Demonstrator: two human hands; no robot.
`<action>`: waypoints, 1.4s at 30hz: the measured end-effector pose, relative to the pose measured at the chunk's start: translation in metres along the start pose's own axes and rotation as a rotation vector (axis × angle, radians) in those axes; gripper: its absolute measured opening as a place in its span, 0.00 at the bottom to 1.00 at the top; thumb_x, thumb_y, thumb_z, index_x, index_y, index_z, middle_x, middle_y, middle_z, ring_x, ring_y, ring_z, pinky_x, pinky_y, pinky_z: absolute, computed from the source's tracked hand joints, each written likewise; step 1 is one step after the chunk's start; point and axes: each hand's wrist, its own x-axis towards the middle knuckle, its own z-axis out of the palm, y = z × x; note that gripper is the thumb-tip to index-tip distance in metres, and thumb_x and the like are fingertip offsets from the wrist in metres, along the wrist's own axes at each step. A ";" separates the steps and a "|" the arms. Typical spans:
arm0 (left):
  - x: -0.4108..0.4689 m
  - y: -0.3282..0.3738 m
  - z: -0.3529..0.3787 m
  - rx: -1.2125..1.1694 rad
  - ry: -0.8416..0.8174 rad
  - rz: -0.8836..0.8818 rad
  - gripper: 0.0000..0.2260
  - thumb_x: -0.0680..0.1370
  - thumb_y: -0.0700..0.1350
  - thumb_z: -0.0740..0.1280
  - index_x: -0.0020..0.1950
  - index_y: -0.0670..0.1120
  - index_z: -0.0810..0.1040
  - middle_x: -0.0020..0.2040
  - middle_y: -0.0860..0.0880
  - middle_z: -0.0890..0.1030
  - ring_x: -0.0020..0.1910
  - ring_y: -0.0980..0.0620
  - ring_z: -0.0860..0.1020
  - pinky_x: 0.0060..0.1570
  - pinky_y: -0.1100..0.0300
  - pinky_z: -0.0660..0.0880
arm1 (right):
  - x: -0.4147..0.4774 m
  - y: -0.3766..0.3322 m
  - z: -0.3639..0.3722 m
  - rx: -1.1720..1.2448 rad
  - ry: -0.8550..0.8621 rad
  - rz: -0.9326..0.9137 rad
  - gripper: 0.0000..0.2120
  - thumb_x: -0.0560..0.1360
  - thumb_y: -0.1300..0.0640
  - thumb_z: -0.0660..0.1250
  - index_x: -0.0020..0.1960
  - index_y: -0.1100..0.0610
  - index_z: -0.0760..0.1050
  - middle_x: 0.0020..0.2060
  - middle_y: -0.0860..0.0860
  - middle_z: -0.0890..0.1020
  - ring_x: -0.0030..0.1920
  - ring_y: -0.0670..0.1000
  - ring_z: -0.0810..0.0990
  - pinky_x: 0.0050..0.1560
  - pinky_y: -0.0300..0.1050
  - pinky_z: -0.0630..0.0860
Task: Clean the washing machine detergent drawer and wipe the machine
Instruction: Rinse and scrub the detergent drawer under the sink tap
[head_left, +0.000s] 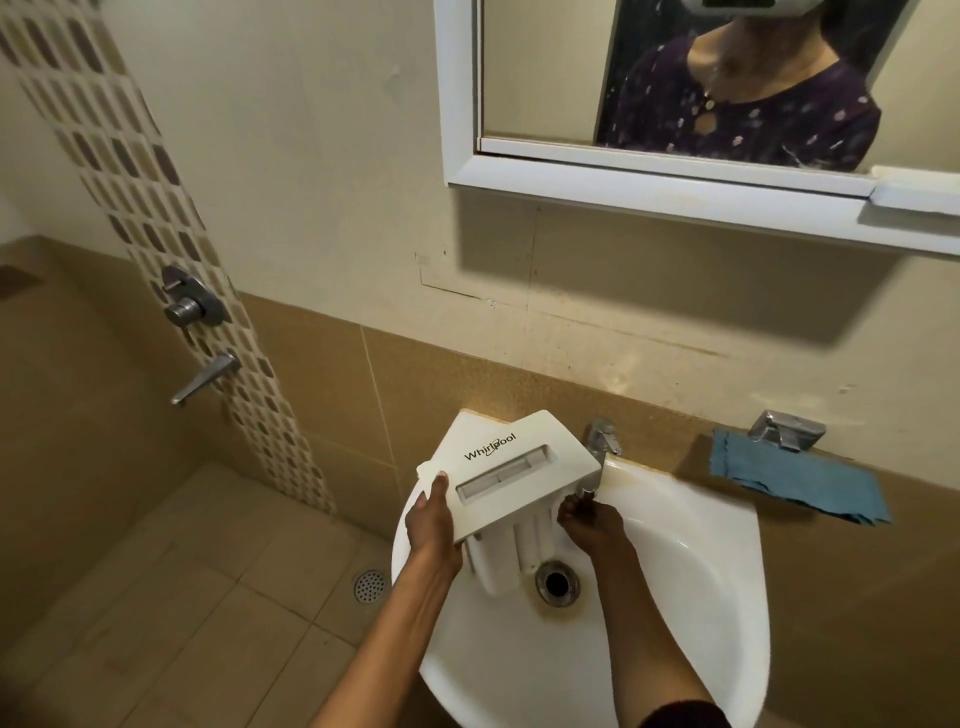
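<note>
1 detergent drawer (511, 470), white plastic, front panel printed "Whirlpool", with a recessed handle slot. It is held tilted over the left part of the wash basin (691, 561), panel facing up and toward the camera, its compartment body hanging down into the bowl just left of the drain (557, 583).

1 left hand (431, 525): closed on the lower left corner of the drawer's front panel, thumb laid flat on the panel face, remaining fingers hidden beneath it.

1 right hand (589, 522): placed at the right end of the drawer, under the basin tap (602, 441), fingertips gathered together at the tap's spout. Whether the spout or the drawer edge is being pinched cannot be told.

1 wash basin, white ceramic, wall-mounted, with brownish staining seen around the drain and along the rear rim.

1 blue cloth (795, 475), draped flat on the ledge to the right of the basin, well apart from both hands, below a chrome wall fitting (787, 428).

1 mirror (701, 104), white-framed, mounted above the basin; a person in a dark patterned top is reflected.

1 shower mixer (192, 304) and 1 spout (205, 376), chrome, fixed on the mosaic tile strip at left.

1 floor drain (370, 585), round, set in the tiled floor left of the basin.
</note>
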 end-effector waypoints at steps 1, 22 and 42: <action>-0.001 0.001 0.000 0.000 -0.007 -0.001 0.07 0.80 0.46 0.62 0.56 0.46 0.73 0.39 0.47 0.77 0.34 0.50 0.75 0.17 0.68 0.69 | -0.004 0.003 -0.005 -0.067 0.010 -0.009 0.18 0.73 0.44 0.65 0.58 0.54 0.73 0.54 0.50 0.78 0.55 0.54 0.78 0.48 0.43 0.73; -0.017 -0.018 0.017 0.253 -0.193 0.009 0.14 0.80 0.50 0.61 0.63 0.48 0.74 0.49 0.48 0.79 0.45 0.48 0.77 0.35 0.59 0.73 | -0.051 -0.128 -0.089 -0.566 -0.049 -0.157 0.16 0.78 0.66 0.59 0.64 0.64 0.72 0.57 0.57 0.81 0.56 0.54 0.80 0.52 0.42 0.74; -0.044 0.040 -0.008 0.928 -0.170 0.689 0.21 0.80 0.56 0.52 0.30 0.48 0.54 0.27 0.50 0.57 0.28 0.54 0.57 0.30 0.58 0.52 | -0.040 -0.079 -0.085 0.311 -0.482 0.297 0.35 0.72 0.29 0.56 0.61 0.58 0.73 0.38 0.58 0.83 0.39 0.59 0.82 0.38 0.53 0.80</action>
